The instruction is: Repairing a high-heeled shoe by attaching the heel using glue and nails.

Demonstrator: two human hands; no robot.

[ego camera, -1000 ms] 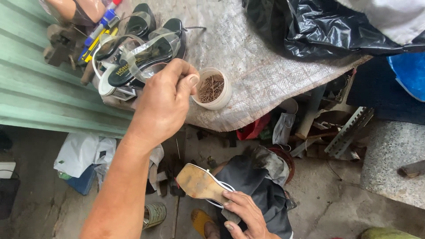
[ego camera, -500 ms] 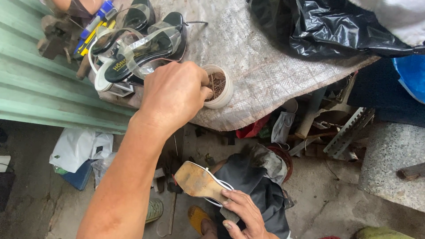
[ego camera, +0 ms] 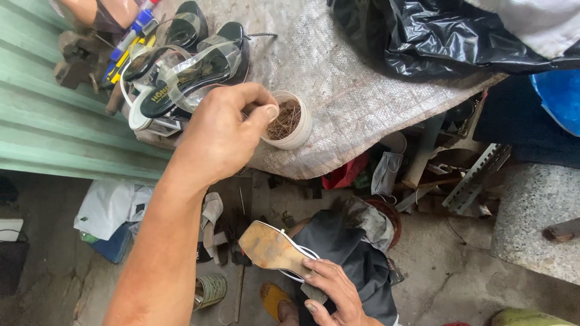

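Head view: my left hand (ego camera: pixel 220 136) pinches tiny, stiff, light nails just beside the white cup (ego camera: pixel 290 121); my right hand (ego camera: pixel 335 293) clamps the rigid sandal (ego camera: pixel 272 247) at its heel.

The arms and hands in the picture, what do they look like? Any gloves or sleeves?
No gloves and no sleeves show. The left hand and its long forearm are bare, with no watch or bracelet. The right hand is bare too, with short fingernails; only the hand shows, its arm is out of view. No rings are visible.
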